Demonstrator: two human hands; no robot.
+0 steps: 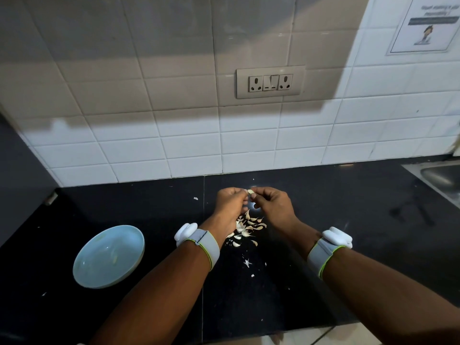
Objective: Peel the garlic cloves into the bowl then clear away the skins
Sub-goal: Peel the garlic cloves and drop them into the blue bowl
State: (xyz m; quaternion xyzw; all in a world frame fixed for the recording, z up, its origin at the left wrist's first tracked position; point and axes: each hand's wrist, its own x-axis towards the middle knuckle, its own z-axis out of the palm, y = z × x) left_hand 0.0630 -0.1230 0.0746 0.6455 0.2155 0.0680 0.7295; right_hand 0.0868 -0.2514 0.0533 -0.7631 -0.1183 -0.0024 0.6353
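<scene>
Over the black bench [149, 210], the left hand [230, 202] and the right hand [271, 204] meet fingertip to fingertip, both curled and pinching one garlic clove [250, 191] between them, held above the surface. Just beneath the hands lies a heap of cloves and skins [245, 227], with stray skin flakes [247, 262] nearer the person. The pale blue bowl [83, 267] sits on the bench well to the left, apart from the heap.

Pale blue bowl [108, 256], black counter [348, 220], seemingly cream garlic skins [246, 227].
</scene>
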